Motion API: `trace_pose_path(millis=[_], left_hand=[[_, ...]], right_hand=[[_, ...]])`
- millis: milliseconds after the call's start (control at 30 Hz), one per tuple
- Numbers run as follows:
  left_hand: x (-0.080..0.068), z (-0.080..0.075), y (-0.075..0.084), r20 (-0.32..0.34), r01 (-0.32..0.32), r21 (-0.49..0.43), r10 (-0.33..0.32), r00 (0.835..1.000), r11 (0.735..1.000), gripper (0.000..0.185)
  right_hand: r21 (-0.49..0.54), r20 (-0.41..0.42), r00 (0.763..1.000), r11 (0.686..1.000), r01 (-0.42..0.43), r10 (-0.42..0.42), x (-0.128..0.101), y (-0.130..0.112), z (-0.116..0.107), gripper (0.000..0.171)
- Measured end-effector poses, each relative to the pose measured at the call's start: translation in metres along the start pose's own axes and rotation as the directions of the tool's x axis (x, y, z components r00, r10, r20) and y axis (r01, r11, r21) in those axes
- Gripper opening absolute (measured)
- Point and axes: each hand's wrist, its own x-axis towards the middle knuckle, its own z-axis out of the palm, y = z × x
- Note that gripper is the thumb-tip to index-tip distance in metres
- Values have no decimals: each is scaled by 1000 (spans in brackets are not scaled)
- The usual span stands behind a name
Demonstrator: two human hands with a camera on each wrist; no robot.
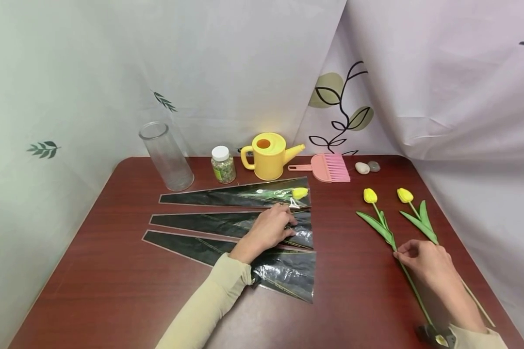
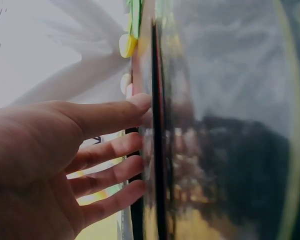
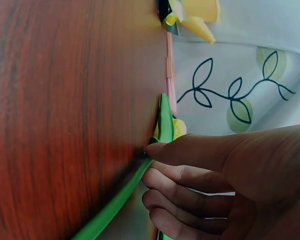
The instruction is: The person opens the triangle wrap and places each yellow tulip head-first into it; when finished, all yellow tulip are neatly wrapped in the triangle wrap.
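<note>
My right hand is low over the table at the right, its thumb and forefinger pinching the green stem of a yellow artificial tulip. The right wrist view shows that stem at the thumb tip. A second yellow tulip lies just beyond, its lower stem partly behind my hand. My left hand touches the middle of three black-and-clear flower sleeves, with fingers loosely spread in the left wrist view. The far sleeve has a yellow tulip in it; the near sleeve lies partly under my forearm.
Along the back stand a clear glass vase, a white-capped jar and a yellow watering can. A pink brush and two stones lie to their right. White cloth hangs behind the table.
</note>
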Motion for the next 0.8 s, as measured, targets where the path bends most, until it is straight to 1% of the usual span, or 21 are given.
trace_pose_path(millis=[167,367,533,633,800], left_hand=[[0,3,-1,-56,-33,22,35,998,999,9],[0,3,-1,-98,-39,7,39,994,999,5],[1,4,-1,-104,-52,15,53,993,999,8],[1,5,-1,-106,-47,13,49,993,999,8],[2,5,-1,-120,-37,-28,33,992,999,5]], right_hand=[[5,-3,1000,1000,-10,10,-1,0,0,11],[6,9,1000,1000,-20,20,0,-1,-1,13],[0,25,999,999,-36,36,0,-2,-3,14],[7,15,999,999,-40,40,0,-3,-3,14],[21,-21,999,999,-36,36,0,-3,-3,13]])
